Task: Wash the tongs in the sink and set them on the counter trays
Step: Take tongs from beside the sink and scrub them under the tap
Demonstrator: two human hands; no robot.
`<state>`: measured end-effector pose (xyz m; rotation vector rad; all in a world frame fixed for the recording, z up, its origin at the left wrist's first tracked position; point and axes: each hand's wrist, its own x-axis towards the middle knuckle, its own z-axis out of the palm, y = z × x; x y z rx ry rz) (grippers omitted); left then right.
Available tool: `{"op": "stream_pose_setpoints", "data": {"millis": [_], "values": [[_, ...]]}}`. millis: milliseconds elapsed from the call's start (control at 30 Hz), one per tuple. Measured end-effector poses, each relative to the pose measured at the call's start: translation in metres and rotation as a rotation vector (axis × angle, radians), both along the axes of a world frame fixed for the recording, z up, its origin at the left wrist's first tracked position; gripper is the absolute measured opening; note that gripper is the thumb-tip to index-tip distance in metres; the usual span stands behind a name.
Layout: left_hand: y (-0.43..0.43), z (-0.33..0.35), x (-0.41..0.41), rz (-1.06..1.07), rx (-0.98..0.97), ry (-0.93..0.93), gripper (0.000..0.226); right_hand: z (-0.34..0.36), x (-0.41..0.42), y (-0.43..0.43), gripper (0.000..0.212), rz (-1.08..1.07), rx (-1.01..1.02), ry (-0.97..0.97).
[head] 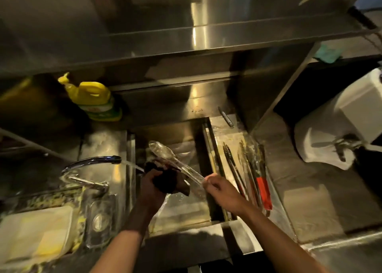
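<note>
Over the steel sink (198, 132) I hold a pair of clear plastic tongs (165, 154) slanting up to the left. My right hand (221, 192) grips their handle end. A dark scrubbing cloth (171, 179) is bunched in my left hand (152, 185) and pressed against the tongs' middle. Water runs from the chrome faucet (93, 162) toward the cloth. Several other tongs (248, 169), some with red handles (263, 190), lie on the wet counter tray (229, 136) right of the sink.
A yellow detergent bottle (93, 99) stands behind the sink at the left. A clear soap dish (101, 219) and a yellow-white sponge block (39, 231) sit at the front left. A white appliance (339, 124) stands at the right. A steel shelf (227, 37) overhangs.
</note>
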<state>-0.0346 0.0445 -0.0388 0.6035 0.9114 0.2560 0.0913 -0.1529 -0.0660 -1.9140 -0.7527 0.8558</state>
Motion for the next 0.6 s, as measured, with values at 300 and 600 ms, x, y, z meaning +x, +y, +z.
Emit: {"op": "stream_pose_setpoints", "data": {"millis": [300, 600], "values": [[0.089, -0.027, -0.057, 0.027, 0.084, 0.008, 0.046, -0.008, -0.021, 0.051, 0.049, 0.248, -0.202, 0.137], [0.135, -0.051, -0.036, 0.177, 0.121, 0.229, 0.005, -0.013, -0.019, 0.114, 0.049, 0.401, -0.448, -0.329]]}}
